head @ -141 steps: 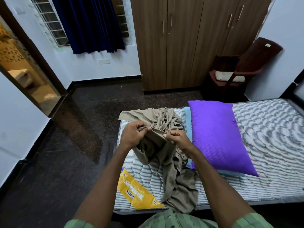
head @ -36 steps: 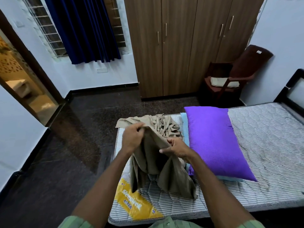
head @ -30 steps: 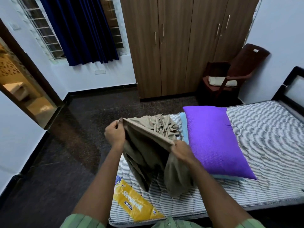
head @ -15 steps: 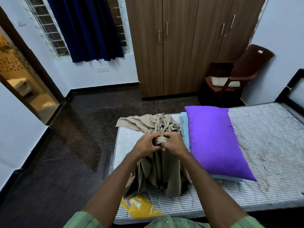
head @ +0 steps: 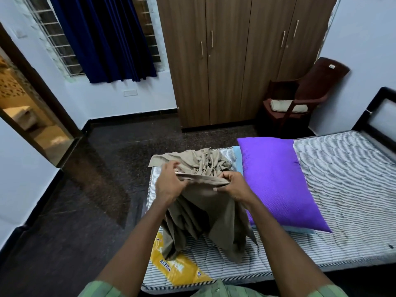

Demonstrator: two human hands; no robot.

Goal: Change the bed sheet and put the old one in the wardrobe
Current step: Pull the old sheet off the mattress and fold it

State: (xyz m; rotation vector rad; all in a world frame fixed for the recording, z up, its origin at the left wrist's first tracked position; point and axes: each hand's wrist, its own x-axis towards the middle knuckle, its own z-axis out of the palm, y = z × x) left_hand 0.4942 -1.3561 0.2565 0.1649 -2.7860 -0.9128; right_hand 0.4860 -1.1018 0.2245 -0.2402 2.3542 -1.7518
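While both hands pinch one hem, left hand (head: 169, 185) and right hand (head: 233, 185) apart, I hold the tan sheet (head: 205, 213) hanging above the mattress (head: 342, 189), likely to find its edge for folding.

A bare, grey-striped quilted mattress (head: 342, 179) carries a purple pillow (head: 276, 181) atop pale blue cloth (head: 237, 159), crumpled khaki sheet (head: 201, 163), and a yellow label (head: 182, 269).

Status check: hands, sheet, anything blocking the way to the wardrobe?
Left hand and right hand both grip the sheet, lifted over the mattress. Wardrobe doors shut. Floor path looks open.
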